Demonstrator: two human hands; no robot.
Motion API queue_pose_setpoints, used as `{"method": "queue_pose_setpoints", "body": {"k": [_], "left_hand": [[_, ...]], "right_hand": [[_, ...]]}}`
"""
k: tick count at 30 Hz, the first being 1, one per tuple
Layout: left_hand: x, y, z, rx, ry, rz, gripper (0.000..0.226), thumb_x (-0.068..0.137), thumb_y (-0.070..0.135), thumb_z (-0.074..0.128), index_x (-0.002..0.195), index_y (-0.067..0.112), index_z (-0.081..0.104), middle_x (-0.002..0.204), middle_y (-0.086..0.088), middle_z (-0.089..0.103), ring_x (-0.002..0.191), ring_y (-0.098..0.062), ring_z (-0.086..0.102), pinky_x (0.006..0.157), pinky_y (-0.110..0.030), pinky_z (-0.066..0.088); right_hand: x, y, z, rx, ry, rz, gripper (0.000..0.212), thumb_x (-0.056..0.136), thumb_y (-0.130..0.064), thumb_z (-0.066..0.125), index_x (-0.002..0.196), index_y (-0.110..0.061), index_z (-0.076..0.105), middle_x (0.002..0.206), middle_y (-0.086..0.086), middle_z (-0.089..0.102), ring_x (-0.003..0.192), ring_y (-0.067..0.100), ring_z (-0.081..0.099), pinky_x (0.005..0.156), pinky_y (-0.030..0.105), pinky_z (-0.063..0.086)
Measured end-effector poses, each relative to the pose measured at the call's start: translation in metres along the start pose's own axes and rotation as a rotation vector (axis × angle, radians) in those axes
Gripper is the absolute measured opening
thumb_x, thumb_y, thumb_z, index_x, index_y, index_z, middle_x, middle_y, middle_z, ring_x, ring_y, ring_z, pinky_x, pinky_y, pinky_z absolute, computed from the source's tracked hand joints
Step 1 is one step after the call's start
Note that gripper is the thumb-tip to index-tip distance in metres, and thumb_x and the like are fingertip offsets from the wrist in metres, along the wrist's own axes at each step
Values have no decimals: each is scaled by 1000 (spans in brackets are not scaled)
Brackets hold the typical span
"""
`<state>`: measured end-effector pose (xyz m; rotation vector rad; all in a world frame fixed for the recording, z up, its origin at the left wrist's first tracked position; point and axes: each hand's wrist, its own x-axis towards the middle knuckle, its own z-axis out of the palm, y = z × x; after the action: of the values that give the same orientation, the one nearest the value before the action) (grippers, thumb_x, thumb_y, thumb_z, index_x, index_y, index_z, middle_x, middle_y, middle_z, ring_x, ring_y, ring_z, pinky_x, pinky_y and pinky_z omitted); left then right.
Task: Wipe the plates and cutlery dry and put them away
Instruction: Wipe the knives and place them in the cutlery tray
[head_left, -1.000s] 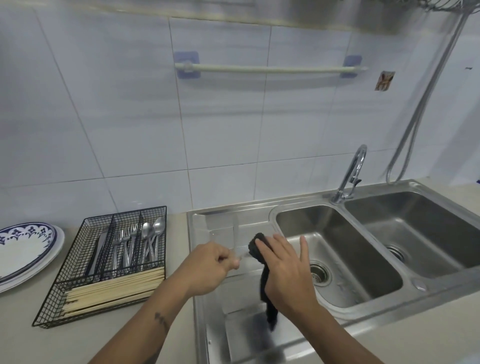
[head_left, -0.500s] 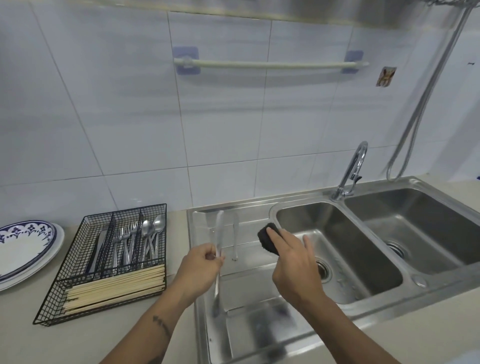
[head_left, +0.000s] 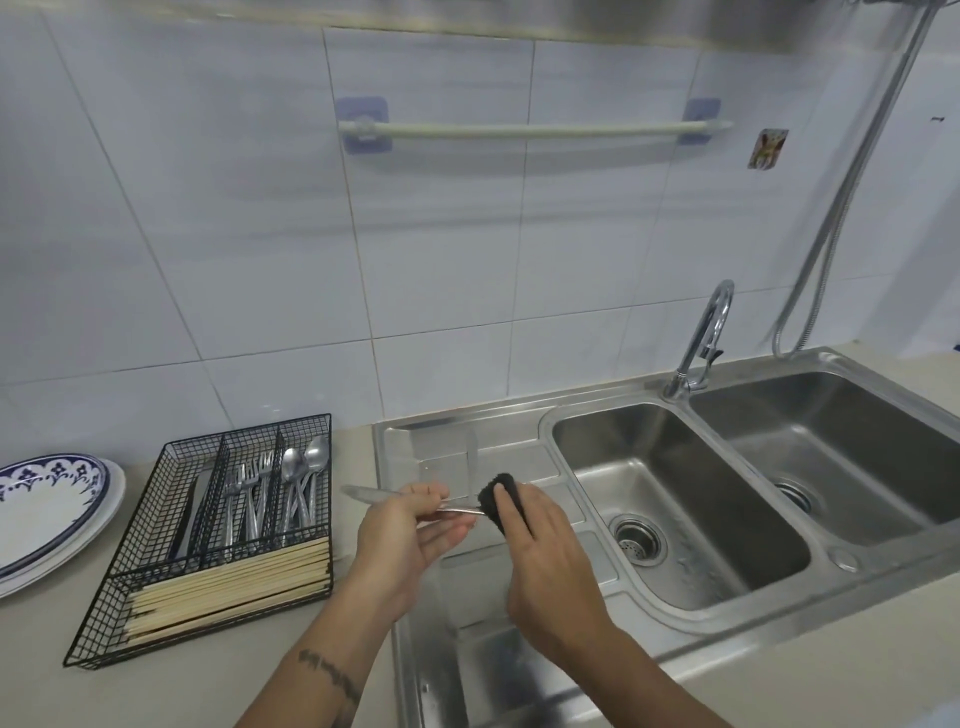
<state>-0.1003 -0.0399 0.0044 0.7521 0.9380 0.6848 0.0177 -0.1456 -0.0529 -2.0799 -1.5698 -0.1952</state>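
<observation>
The sink (head_left: 675, 519) fills the right of my view, its flat draining board (head_left: 514, 467) in front of me, and the table (head_left: 208, 675) runs off to the left. On the table sit the stacked plates (head_left: 52, 514), already put aside, and just right of them the wire tray (head_left: 171, 613) with forks, spoons and chopsticks sorted in their own sections.

I am drying one piece of cutlery over the draining board. My left hand (head_left: 410, 540) has its fingers (head_left: 431, 493) pinched closed round the middle of the knife (head_left: 363, 493), whose rounded end points left toward the tray. My right hand (head_left: 545, 561) is clamped on the dark cloth (head_left: 498, 499), wrapped over the other end of the knife.

To do this well, I think I should keep the left pinch firm and pull the cloth along the metal in one long stroke, squeezing both faces, then swap my hold and dry the part my fingers cover. Working over the steel board means a slip only clatters there.

A second piece (head_left: 472, 457) lies on the board just behind my hands, waiting. Once dry, this knife likely belongs in the tray's leftmost slot.
</observation>
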Motion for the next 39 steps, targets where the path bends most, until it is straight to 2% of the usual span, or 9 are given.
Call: {"method": "queue_pose_setpoints", "body": {"k": [5,9,13,16,22,30,33,36,39], "left_hand": [[1,-4,-2,-133,-21,-8,16,97,-1,46,97,1,62,94,-20,69,85,-35,70,81,-45,56],[-2,-5,-5,-121,-20,16,17,98,0,46,99,-1,63,84,-17,71,86,-36,72,93,-51,54],[-1,-6,-3,-164,-43,25,16,99,1,47,94,-3,62,80,-18,68,78,-36,73,87,-48,56],[-2,-4,2,-149,-136,87,12,98,6,55,98,-2,63,84,-18,72,86,-36,74,89,-47,55],[1,-13,6,-11,-35,211,18,96,12,61,89,-4,65,78,-17,74,80,-30,76,85,-44,59],[3,-20,-7,-23,107,97,25,100,11,55,99,-10,68,78,-24,73,77,-32,76,74,-29,58],[5,-21,-8,-53,116,77,25,101,10,53,101,-12,67,77,-24,73,74,-30,76,59,-21,58],[8,-16,-10,-37,124,72,24,100,9,53,99,-9,68,72,-19,73,71,-28,76,59,-23,58],[7,-10,-18,-56,141,85,24,100,10,54,90,-6,69,71,-19,72,69,-29,75,60,-24,60]], "right_hand": [[0,-22,0,-93,-2,-153,79,72,-9,25,151,-11,31,153,11,36,146,30,25,118,55,19],[2,0,-2,-172,-12,-68,83,68,-4,28,151,-11,31,151,11,40,145,30,28,116,58,23],[4,-6,-9,-128,-5,-43,80,65,-5,51,144,-12,39,137,10,50,131,31,44,112,56,32],[12,0,-16,-57,32,-44,84,64,-11,75,141,-11,43,128,7,50,118,24,48,102,42,44],[20,-16,-28,0,98,-81,66,76,-3,41,142,-11,46,134,7,50,124,26,47,108,44,37],[5,5,-5,-114,-53,-74,97,52,2,71,143,-11,39,136,11,53,128,31,50,112,50,34],[6,-4,-6,-108,-78,-95,92,55,0,64,143,-12,41,138,10,52,131,31,47,112,52,34],[8,-23,-3,-112,-96,-161,84,60,-7,50,144,-11,44,141,9,51,134,30,44,112,55,33],[14,-18,0,-151,-155,-200,86,61,-5,62,144,-13,42,137,7,52,128,29,48,110,53,36]]}}
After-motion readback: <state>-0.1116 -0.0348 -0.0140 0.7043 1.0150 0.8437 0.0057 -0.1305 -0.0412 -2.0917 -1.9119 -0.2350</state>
